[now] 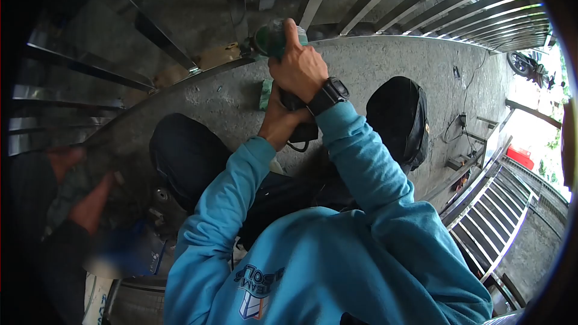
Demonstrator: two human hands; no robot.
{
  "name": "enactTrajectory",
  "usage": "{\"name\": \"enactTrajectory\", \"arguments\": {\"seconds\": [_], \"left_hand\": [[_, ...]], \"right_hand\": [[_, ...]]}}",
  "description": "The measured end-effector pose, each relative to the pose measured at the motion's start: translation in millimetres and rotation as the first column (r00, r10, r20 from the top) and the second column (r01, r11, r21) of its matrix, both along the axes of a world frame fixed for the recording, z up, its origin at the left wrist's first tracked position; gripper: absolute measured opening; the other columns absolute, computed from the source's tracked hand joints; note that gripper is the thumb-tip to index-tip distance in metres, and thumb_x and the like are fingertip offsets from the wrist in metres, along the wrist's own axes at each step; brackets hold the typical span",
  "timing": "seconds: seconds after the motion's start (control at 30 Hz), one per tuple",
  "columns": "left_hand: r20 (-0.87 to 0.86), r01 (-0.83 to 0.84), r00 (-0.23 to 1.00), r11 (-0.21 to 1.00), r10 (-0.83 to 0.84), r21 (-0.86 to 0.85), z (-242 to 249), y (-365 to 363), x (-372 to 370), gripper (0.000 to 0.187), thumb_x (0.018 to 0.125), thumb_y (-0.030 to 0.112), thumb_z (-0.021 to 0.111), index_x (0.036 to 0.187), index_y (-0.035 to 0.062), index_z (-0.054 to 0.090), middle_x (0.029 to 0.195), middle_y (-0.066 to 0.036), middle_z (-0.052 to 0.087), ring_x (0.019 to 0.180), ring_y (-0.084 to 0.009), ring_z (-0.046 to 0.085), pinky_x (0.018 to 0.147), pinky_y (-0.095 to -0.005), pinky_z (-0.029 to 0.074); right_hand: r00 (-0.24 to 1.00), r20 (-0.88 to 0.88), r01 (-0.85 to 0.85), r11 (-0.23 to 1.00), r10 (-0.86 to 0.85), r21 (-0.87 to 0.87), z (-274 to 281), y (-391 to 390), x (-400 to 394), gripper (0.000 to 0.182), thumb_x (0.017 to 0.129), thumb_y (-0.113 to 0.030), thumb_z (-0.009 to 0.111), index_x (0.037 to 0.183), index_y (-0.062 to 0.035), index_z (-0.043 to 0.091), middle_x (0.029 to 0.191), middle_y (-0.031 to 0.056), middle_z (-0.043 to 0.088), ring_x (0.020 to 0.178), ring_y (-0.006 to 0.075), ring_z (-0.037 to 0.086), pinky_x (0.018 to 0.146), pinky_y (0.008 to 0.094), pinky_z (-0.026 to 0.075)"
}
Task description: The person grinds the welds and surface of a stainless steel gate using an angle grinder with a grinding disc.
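Note:
A green and dark power tool, resembling a grinder (265, 41), is held in both hands beside the lower edge of a metal barred frame (355, 9). My right hand (301, 67), with a black watch on its wrist, is wrapped over the tool's front part, one finger lying along the green head. Nearer my body, my left hand (280, 119) closes around the dark rear part. The right hand and wrist partly hide the tool's body. A small green object (265, 94) is on the floor just left of the hands.
Another person's bare legs (90, 204) are at the left, beside a blurred blue item (129, 247). More metal bars (494, 216) lie at the lower right, near cables (462, 120) and a red container (520, 156). A motorcycle (530, 67) stands far right on the concrete floor (445, 78).

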State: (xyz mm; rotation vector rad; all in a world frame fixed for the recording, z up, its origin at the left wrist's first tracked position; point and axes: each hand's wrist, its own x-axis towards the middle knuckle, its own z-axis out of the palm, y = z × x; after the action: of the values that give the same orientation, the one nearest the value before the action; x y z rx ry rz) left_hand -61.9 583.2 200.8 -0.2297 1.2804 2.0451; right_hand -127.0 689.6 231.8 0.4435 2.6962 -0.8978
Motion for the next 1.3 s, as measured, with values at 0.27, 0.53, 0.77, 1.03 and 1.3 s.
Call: {"name": "enactTrajectory", "arguments": {"seconds": [0.27, 0.53, 0.77, 1.03, 1.3], "left_hand": [[0.113, 0.049, 0.992, 0.998, -0.052, 0.035, -2.2, -10.7, -8.9, 0.096, 0.064, 0.002, 0.079, 0.145, 0.0017, 0.027, 0.121, -0.015, 0.056, 0.109, -0.0254, 0.062, 0.084, -0.0336, 0.058], [-0.008, 0.063, 0.998, 0.996, -0.064, -0.056, -7.9, -12.6, -5.3, 0.086, 0.066, 0.002, 0.072, 0.143, 0.0034, 0.034, 0.121, -0.014, 0.057, 0.104, -0.0236, 0.064, 0.085, -0.0324, 0.057], [-0.026, 0.032, 0.999, 0.997, -0.03, 0.077, 17.7, 3.8, 53.7, 0.095, 0.064, 0.007, 0.083, 0.143, -0.0004, 0.03, 0.131, -0.014, 0.053, 0.122, -0.0244, 0.054, 0.105, -0.0366, 0.046], [-0.024, 0.068, 0.998, 0.99, -0.066, 0.125, 18.4, 8.4, 65.0, 0.103, 0.061, 0.01, 0.085, 0.144, -0.0004, 0.026, 0.136, -0.016, 0.05, 0.126, -0.0252, 0.051, 0.109, -0.0378, 0.041], [-0.037, 0.054, 0.998, 0.999, -0.054, 0.002, -2.7, 3.8, 17.0, 0.112, 0.062, 0.012, 0.087, 0.148, 0.0013, 0.016, 0.138, -0.017, 0.044, 0.128, -0.026, 0.049, 0.108, -0.0382, 0.044]], "right_hand": [[0.999, 0.034, 0.0, 1.0, 0.0, 0.024, 0.1, -7.1, -5.3, 0.08, 0.082, -0.019, 0.063, 0.149, -0.0076, 0.022, 0.093, 0.0357, 0.064, 0.084, 0.0504, 0.067, 0.074, 0.0531, 0.056], [0.998, -0.032, 0.048, 0.998, -0.047, 0.026, -5.0, -8.8, 1.0, 0.077, 0.083, -0.025, 0.063, 0.147, -0.0112, 0.022, 0.087, 0.0358, 0.066, 0.084, 0.0542, 0.065, 0.078, 0.0575, 0.053], [1.0, 0.018, -0.002, 0.996, 0.0, 0.084, 17.8, 4.0, 58.0, 0.083, 0.082, -0.025, 0.066, 0.151, -0.0137, 0.021, 0.091, 0.0365, 0.064, 0.083, 0.0535, 0.065, 0.076, 0.0566, 0.053], [0.99, 0.122, 0.072, 0.997, -0.076, 0.039, 25.4, 9.2, 74.3, 0.085, 0.083, -0.027, 0.068, 0.153, -0.0149, 0.022, 0.095, 0.0361, 0.064, 0.085, 0.0524, 0.065, 0.077, 0.0553, 0.053], [1.0, -0.008, 0.014, 1.0, -0.015, -0.009, 5.9, 4.4, 21.1, 0.082, 0.083, -0.026, 0.067, 0.151, -0.0134, 0.023, 0.093, 0.0349, 0.065, 0.084, 0.0513, 0.066, 0.075, 0.0553, 0.054]]}}
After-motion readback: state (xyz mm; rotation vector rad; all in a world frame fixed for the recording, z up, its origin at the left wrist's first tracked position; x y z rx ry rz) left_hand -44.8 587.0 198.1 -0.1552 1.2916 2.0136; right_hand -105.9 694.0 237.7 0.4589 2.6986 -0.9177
